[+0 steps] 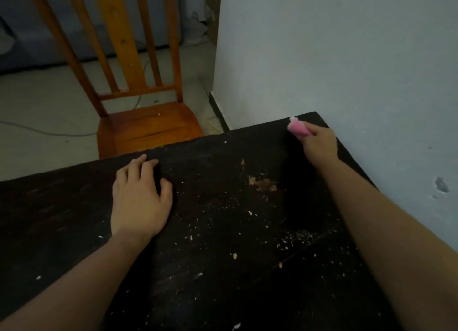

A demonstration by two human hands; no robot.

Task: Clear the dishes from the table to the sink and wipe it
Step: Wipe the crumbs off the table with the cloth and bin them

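1. Your right hand (pixel 319 142) is closed around a pink cloth (pixel 297 128) at the dark worktop's (pixel 223 231) far corner by the wall (pixel 347 58).
2. Your left hand (pixel 140 202) lies flat on the worktop, fingers spread, holding nothing.
3. Crumbs (pixel 262 183) dot the worktop between your hands.

Head view, steeply down, close

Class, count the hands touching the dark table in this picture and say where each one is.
2. The left hand rests flat near the table's far edge; the right hand grips a pink cloth at the far corner by the wall.
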